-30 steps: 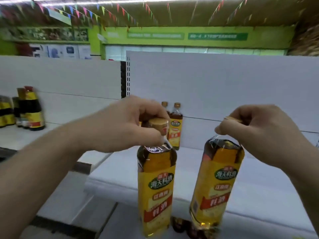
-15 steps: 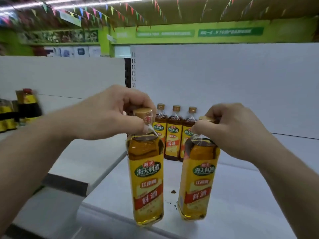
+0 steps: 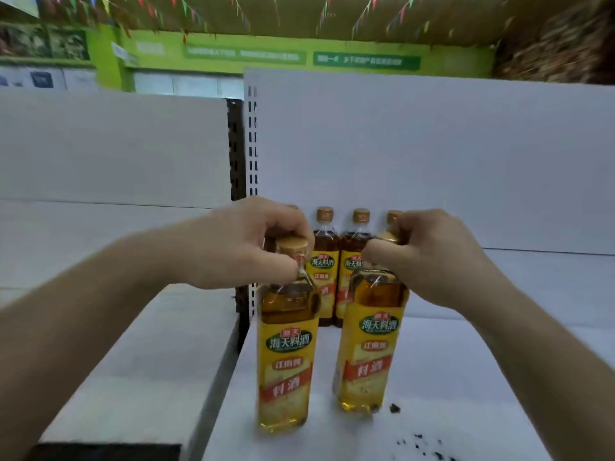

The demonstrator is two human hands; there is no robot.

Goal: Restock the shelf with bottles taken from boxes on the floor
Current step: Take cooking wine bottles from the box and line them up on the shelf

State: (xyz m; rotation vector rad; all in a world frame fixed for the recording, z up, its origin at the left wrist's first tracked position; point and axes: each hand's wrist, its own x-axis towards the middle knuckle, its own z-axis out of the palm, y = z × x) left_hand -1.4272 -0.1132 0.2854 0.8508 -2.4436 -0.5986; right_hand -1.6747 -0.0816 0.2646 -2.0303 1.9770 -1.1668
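The left hand [image 3: 246, 242] has its fingers [image 3: 283, 266] curled, pinching the gold cap of the left bottle [image 3: 286, 347], a tall clear plastic bottle of amber liquid with a yellow label. The right hand [image 3: 432, 257] pinches the cap of the right bottle [image 3: 367, 341], a matching one, with its fingers [image 3: 379, 256] closed over the top.

Both stand upright on the white metal shelf [image 3: 482, 377], with a narrow gap between them. The left bottle is just beside the shelf's left edge. The right bottle sits a little further back. Whether their bases bear fully on the shelf I cannot tell.

Behind them, in the shelf's rear left corner against the white back panel [image 3: 432, 154], a back row of bottles [image 3: 324, 264] of the same kind stands side by side. 3 of its gold caps show, and the right bottle partly covers it.

Open white shelf surface runs from the right bottle to the right. Dark crumbs [image 3: 394, 408] lie just right of that bottle's base, with more nearer the front. Past the left edge, a perforated upright post [image 3: 252, 144] and a dark gap part this shelf from a neighbouring white shelf [image 3: 133, 361].
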